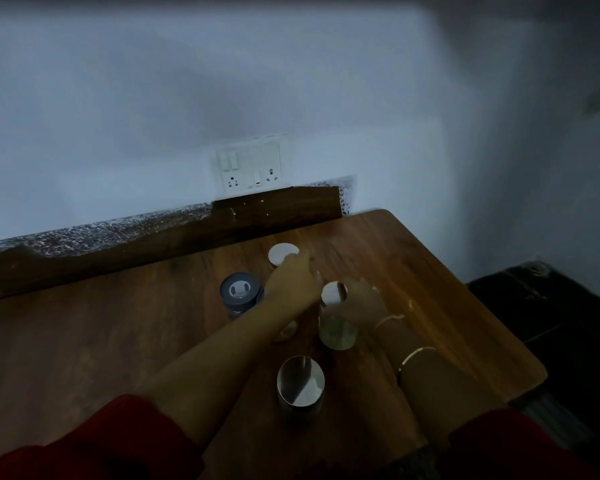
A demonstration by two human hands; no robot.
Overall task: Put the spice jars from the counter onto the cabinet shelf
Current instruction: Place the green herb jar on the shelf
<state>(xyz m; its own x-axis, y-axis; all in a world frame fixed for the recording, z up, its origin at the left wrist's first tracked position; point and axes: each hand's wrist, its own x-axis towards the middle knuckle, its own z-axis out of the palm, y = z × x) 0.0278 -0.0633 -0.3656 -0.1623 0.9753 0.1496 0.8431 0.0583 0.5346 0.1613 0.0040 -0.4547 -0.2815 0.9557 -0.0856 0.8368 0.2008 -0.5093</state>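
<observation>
- Two red sleeves cover the person's arms at the bottom edge, and the forearms reach forward bare.
- A short jar with a shiny round metal lid stands upright on the brown wood-grain counter. It is between the two forearms, and neither arm touches it.
- The right forearm wears a thin gold bangle, with a pale thread bracelet at the wrist.
- The right hand has its fingers curled round the top of a clear glass jar with pale greenish contents and a silver lid. The jar is upright, and whether its base still touches the counter cannot be told.
- A glimpse of another clear glass jar shows below the left forearm; most of it is hidden.
- A jar with a grey plastic lid stands just left of the left wrist.
- The left hand stretches to the farthest jar, which has a white round lid. Its fingertips are at the lid's near edge, but blur hides whether they grip it.
- Behind the counter runs a dark wooden backsplash strip.
- Above the strip, a white switch-and-socket plate sits on the pale wall.
</observation>
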